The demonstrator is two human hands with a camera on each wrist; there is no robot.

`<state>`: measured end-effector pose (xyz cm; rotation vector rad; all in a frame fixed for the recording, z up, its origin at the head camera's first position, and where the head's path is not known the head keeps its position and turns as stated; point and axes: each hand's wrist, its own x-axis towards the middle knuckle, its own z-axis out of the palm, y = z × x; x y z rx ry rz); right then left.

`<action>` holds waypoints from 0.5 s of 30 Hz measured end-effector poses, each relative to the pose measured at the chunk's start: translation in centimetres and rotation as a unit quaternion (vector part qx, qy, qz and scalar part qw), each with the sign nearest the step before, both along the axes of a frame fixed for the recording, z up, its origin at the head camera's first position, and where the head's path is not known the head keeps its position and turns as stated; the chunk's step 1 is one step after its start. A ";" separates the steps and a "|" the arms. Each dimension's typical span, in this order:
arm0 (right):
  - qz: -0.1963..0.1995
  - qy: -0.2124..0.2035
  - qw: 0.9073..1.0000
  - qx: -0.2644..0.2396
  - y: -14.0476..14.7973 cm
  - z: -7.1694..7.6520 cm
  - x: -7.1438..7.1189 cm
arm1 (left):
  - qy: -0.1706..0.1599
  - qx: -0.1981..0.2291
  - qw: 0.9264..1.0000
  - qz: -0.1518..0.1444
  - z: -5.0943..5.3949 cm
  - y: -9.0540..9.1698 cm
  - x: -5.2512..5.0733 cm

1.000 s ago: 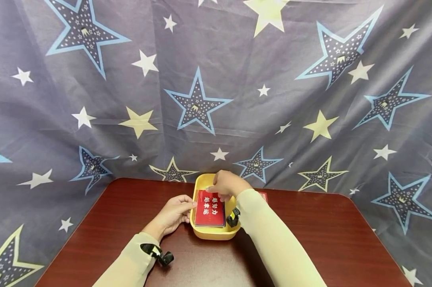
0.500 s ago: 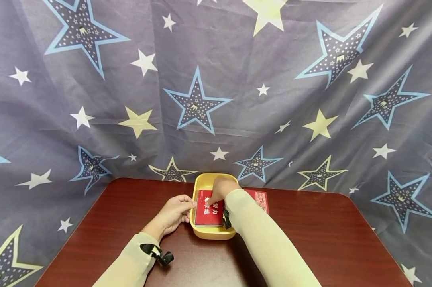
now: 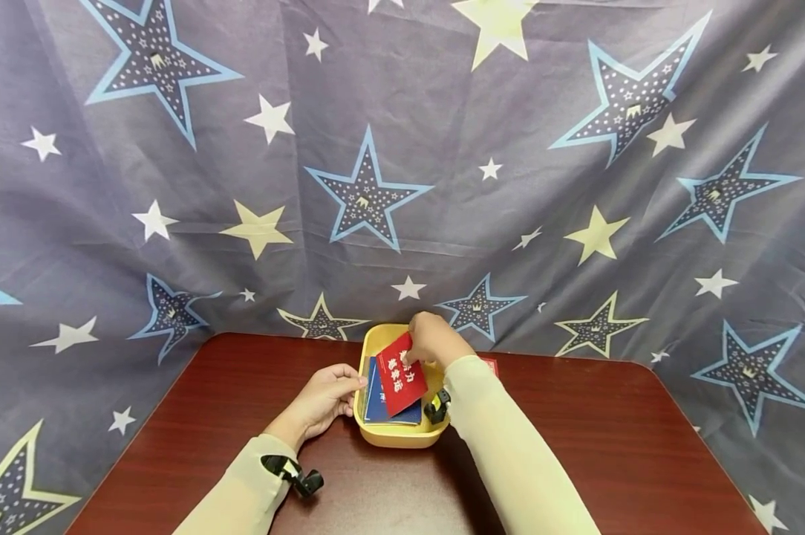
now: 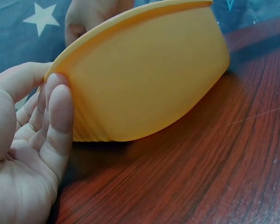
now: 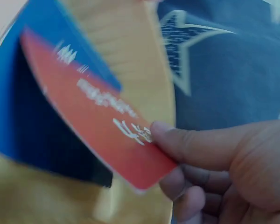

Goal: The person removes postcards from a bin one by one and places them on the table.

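My right hand (image 3: 437, 340) pinches a red booklet (image 3: 408, 388) with white characters on its cover, thumb on top. The booklet is held at a slant over a blue booklet (image 3: 374, 407), which lies in the yellow plastic basin (image 3: 399, 440). In the right wrist view, the red booklet (image 5: 91, 109) is raised off the blue one (image 5: 7, 107) at the end nearest my hand (image 5: 233, 163). My left hand (image 3: 321, 397) grips the basin's left rim; its thumb and fingers close on the edge in the left wrist view, against the basin wall (image 4: 144, 74). What lies beneath the blue booklet is mostly hidden.
A red patterned item (image 3: 491, 366) lies right of the basin, mostly covered by my right sleeve. The dark red wooden table (image 3: 576, 431) ends at a star-printed curtain (image 3: 402, 186) just behind the basin.
The red booklet, earlier flat on the pile, is now pinched, lifted and turned, uncovering the blue booklet. My right hand dipped to the pile, then drew back right. My left hand stayed put.
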<state>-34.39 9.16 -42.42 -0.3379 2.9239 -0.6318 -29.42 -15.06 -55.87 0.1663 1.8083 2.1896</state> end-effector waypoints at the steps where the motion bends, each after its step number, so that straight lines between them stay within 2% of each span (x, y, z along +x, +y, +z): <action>1: -0.006 -0.001 1.000 -0.013 0.4 0.1 -0.1 | 0.000 0.000 1.000 -0.001 0.0 0.0 0.0; 4: -0.028 -0.023 0.996 -0.078 1.9 0.2 -0.1 | -0.002 0.002 1.000 -0.003 0.0 0.0 -0.1; 7: -0.037 -0.031 0.989 -0.143 3.7 -0.1 0.1 | -0.003 0.004 1.000 -0.003 0.0 0.0 -0.1; 10: -0.034 -0.013 0.980 -0.198 5.6 -0.8 0.5 | -0.002 0.004 1.000 -0.002 0.0 -0.1 0.0; 13: -0.034 -0.004 0.966 -0.256 7.3 -1.6 0.9 | 0.001 0.002 1.000 -0.003 0.0 -0.1 0.0; 15: -0.041 -0.012 0.954 -0.296 8.2 -2.0 1.3 | 0.002 0.002 1.000 -0.003 0.1 -0.2 0.1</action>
